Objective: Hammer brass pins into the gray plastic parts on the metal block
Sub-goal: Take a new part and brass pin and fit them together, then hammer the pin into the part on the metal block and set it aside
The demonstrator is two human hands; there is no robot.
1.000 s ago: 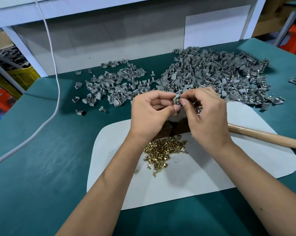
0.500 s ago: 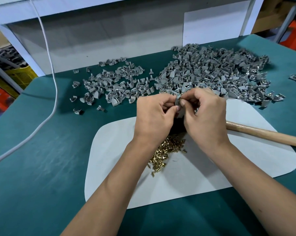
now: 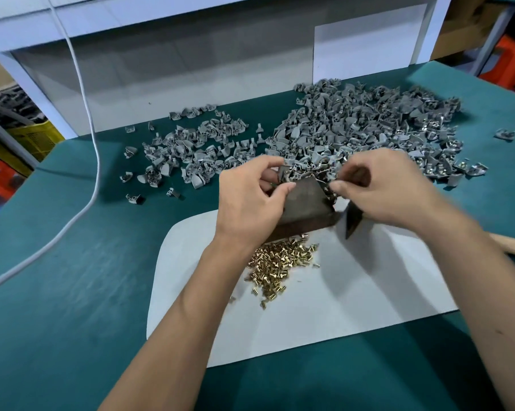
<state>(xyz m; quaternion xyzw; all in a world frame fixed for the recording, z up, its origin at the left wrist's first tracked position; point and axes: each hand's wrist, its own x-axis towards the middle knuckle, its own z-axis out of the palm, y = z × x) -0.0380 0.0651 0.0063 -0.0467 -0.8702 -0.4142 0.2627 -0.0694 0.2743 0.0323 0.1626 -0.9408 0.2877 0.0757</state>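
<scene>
A dark metal block [image 3: 305, 203] stands on the white mat [image 3: 324, 307], between my two hands. My left hand [image 3: 250, 203] pinches a gray plastic part [image 3: 283, 174] over the block's far left corner. At the block's far right edge, the curled thumb and forefinger of my right hand [image 3: 383, 191] pinch something small and grayish, too blurred to name. A heap of brass pins [image 3: 280, 262] lies on the mat just in front of the block. The hammer's dark head [image 3: 352, 222] rests under my right hand. Its wooden handle [image 3: 514, 249] points right.
Two spreads of gray plastic parts cover the green table behind the block: a small one [image 3: 191, 149] at the left and a large one [image 3: 369, 126] at the right. A white cable [image 3: 93, 161] runs down the left side. A white wall panel stands behind.
My hands were pressed together on one gray part above the block. They have moved apart and down to the block's far corners, uncovering the block. The camera view shifted slightly.
</scene>
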